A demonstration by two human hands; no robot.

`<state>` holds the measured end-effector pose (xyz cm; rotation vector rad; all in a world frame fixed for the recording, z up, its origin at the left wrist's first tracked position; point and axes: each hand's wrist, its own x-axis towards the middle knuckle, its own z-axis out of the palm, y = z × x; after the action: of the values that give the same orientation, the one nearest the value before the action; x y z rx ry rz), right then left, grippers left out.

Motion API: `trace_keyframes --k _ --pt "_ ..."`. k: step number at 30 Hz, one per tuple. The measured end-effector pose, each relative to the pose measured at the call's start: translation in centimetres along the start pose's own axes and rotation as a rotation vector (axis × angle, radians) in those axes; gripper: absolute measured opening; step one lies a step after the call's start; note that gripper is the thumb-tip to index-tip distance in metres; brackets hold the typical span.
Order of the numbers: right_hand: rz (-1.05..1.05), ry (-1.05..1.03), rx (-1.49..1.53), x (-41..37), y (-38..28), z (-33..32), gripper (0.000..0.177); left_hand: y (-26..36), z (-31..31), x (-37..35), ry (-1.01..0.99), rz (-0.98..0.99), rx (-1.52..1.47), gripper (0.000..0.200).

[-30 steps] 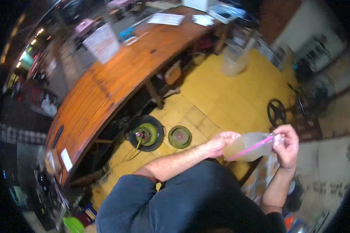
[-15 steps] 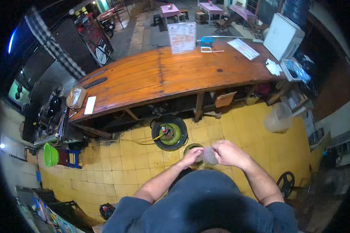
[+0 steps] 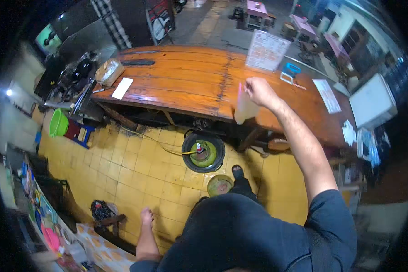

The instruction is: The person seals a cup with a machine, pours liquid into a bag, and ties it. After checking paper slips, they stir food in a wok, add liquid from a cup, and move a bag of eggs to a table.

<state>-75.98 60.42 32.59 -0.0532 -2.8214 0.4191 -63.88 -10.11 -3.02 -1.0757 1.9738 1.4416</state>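
My right hand (image 3: 259,92) is raised at the front edge of the wooden counter, fingers closed on the top of a clear plastic bag (image 3: 246,108). The bag hangs upright, looks filled with pale cloudy liquid, and has a pink strip at its upper end. Low on the left, well away from the bag, is my left hand (image 3: 147,217) over the yellow tiles. Its fingers look curled in, with nothing visible in them.
The wooden counter (image 3: 181,79) carries a menu stand (image 3: 266,51), a blue item (image 3: 291,69) and a white box (image 3: 373,100). A green gas cylinder (image 3: 207,157) sits in a black tub. Another green round object (image 3: 220,185) stands by my foot (image 3: 237,171).
My right hand has carried the plastic bag from in front of my body up to the counter. My left hand has come off it and dropped to the left. The view has turned.
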Motion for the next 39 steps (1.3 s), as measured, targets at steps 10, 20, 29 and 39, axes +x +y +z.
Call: trace_keyframes --k 10,20,29,39 --pt "0.072 -0.011 0.043 26.2 15.3 5.4 0.014 -18.9 10.1 -17.8 0.073 -0.155 -0.312 0.024" --pt "0.106 -0.046 0.017 36.4 20.9 10.3 0.028 -13.6 16.5 -29.3 0.419 0.086 -0.151 0.020" --pt "0.087 0.220 -0.199 34.1 18.3 10.0 0.028 -14.0 17.4 -26.7 0.400 -0.122 -0.280 0.014" --pt "-0.302 -0.488 0.817 1.4 -11.7 23.3 0.031 -24.1 4.6 -9.9 0.021 0.379 0.000 0.028"
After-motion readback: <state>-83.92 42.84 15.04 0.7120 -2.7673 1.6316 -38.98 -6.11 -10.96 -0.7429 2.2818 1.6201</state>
